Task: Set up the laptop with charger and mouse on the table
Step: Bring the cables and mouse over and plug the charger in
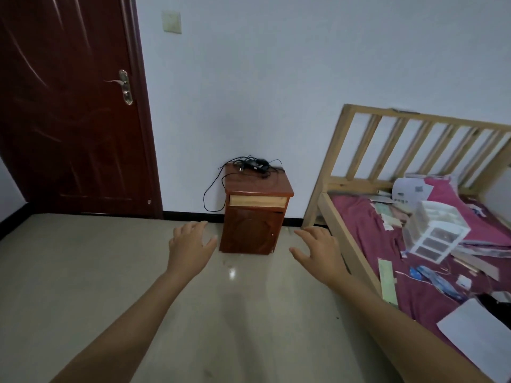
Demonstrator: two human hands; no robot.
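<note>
A small brown wooden bedside cabinet [260, 186] stands against the white wall. On its top lie a black charger brick with tangled cable [250, 165] and a black mouse [262, 162]; one cable loop hangs down the cabinet's left side. No laptop is in view. My left hand [190, 248] and my right hand [318, 251] are stretched out in front of me over the floor, short of the cabinet, fingers spread and holding nothing.
A dark red door [69, 106] is shut at the left. A wooden bed frame [348, 250] at the right holds a maroon sheet, a white plastic drawer unit [435, 233] and scattered papers. Glossy beige floor [96, 272] lies between me and the cabinet.
</note>
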